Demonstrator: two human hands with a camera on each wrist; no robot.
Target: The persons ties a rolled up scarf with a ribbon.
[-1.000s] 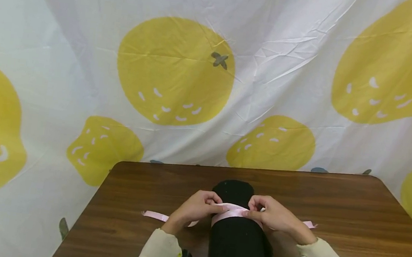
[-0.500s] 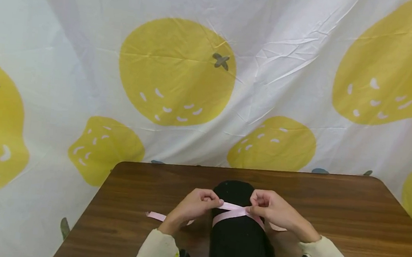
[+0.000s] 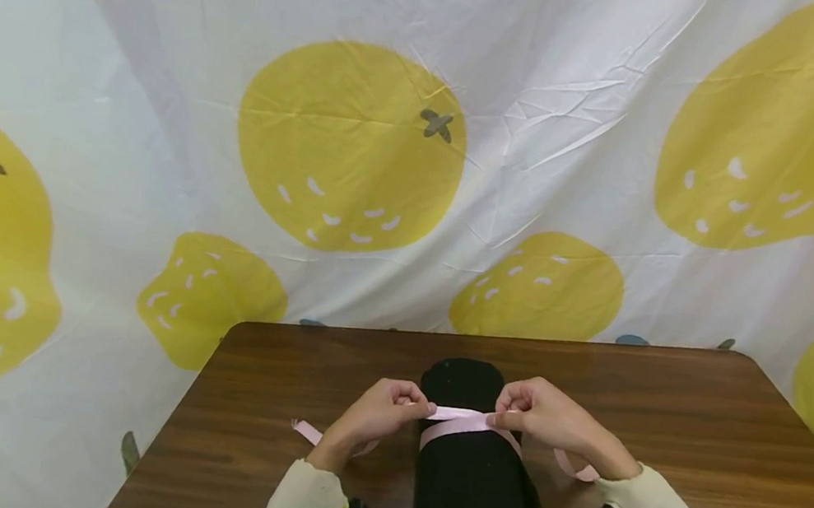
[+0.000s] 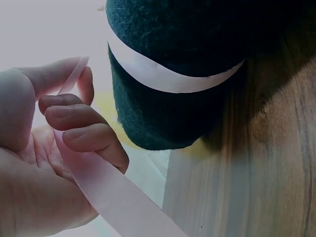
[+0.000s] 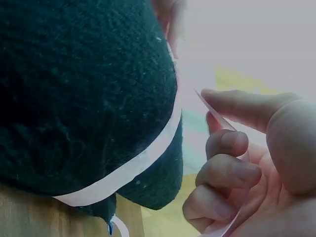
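Head view. Item: one length of pink ribbon [image 3: 455, 430], passed around the far part of a black cloth roll [image 3: 467, 492] and overlapping itself on top. The roll lies lengthwise on a wood-grain table [image 3: 672, 423], its far end short of the back edge and its near end cut off by the view. We list the left hand [image 3: 377, 408] and right hand [image 3: 546, 418] at either side of the roll, each pinching the ribbon; we judge the opposed grips serve to hold the upper length taut. Loose tails trail outward, toward the table's left and right edges. Behind the back edge hangs a white fabric backdrop [image 3: 557, 170] printed with yellow fruit, creased.

Left wrist view. We record the ribbon between thumb and forefinger, its tail running across the palm beneath the other, curled fingers, which presumably guide it. Ribbon: flat, smooth, faintly glossy. Roll: fuzzy, felt-like, dark green in this light, rounded at its end.

Right wrist view. We record a matching pinch, the strip seen nearly edge-on, remaining fingers bent toward the palm. The band lies smoothly against the nap; below it, cloth protrudes in a rounded flap.
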